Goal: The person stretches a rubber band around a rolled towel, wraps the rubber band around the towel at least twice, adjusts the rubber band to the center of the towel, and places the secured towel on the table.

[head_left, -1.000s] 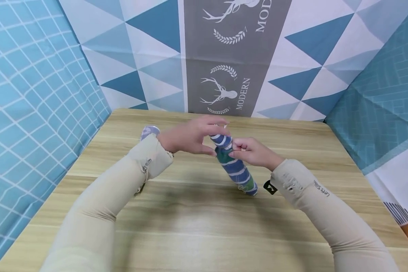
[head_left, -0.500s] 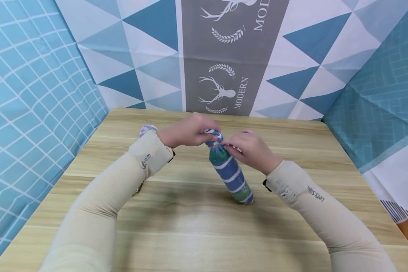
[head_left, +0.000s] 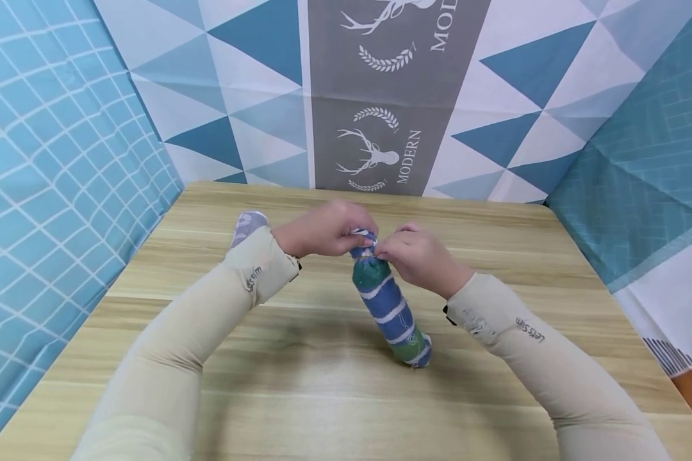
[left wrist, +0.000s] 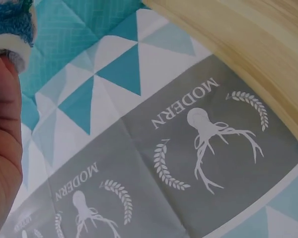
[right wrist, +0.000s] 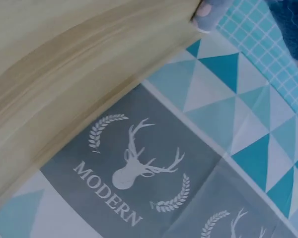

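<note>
A long bundle (head_left: 389, 314) wrapped in blue, green and white striped cloth leans at a slant, its lower end towards the table. My left hand (head_left: 331, 229) pinches the cloth at its top end. At the narrow neck, where a thin band shows, the fingers of my right hand (head_left: 418, 256) pinch from the right side. In the left wrist view, part of the striped cloth (left wrist: 12, 29) is at the top left corner, with my left hand (left wrist: 4, 134) below it. The right wrist view shows dark blue cloth (right wrist: 293, 29) at its top right; my right hand is outside that view.
A light purple patterned object (head_left: 248, 225) stands behind my left wrist on the wooden table (head_left: 300, 410). Patterned cloth hangings (head_left: 265, 128) rise behind the table's far edge and along both sides.
My left fingers have closed from a spread pose onto the bundle's top. The bundle's lower end has moved nearer the front, and my right hand has stayed at its neck.
</note>
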A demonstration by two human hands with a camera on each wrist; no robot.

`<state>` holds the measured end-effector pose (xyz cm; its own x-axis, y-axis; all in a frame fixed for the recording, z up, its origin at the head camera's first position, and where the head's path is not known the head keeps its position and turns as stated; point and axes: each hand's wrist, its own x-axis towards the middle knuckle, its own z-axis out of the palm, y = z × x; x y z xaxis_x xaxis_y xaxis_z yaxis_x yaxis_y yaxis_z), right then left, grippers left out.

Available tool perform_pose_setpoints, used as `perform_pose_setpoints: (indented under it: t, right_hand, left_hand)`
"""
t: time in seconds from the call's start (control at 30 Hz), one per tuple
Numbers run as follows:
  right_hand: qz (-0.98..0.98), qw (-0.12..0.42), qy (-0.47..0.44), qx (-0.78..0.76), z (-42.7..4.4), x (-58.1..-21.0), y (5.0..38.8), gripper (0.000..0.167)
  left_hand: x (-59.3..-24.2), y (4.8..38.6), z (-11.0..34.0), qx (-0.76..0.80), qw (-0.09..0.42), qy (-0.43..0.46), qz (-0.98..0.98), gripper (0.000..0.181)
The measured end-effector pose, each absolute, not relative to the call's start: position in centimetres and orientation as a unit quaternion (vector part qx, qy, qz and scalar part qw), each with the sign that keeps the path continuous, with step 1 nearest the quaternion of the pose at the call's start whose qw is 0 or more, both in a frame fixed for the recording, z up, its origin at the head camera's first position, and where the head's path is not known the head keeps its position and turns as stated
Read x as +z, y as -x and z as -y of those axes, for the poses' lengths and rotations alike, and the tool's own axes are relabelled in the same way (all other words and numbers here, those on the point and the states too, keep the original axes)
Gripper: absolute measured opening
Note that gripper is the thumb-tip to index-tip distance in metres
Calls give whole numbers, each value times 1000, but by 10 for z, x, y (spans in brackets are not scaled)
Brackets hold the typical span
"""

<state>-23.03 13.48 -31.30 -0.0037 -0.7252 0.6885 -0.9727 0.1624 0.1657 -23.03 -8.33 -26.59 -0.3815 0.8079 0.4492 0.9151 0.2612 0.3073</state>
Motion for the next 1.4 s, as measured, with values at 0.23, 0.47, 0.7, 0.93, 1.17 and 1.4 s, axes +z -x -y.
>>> perform_pose_setpoints:
  t: [0.23,0.47,0.7,0.93,1.17,1.4]
  right_hand:
    - [679,346,-609,218,-139,-325,231,7]
    - [675,402,-578,220,-139,-303,239,37]
    - [655,380,-624,194,-141,-294,242,38]
    - [671,304,-643,210,-144,-290,244,40]
    - [637,353,-675,120,-147,-278,247,16]
    - [622,353,-692,97,-148,-276,245,13]
  left_hand:
    - [-258,233,97,-315,149,546,762,10]
    - [-259,230,97,-317,135,560,754,11]
    - [-265,233,89,-309,153,585,734,11]
    - [-267,233,84,-300,156,584,738,11]
    - [-268,234,82,-311,156,590,729,11]
    - [-268,233,80,-308,160,597,723,10]
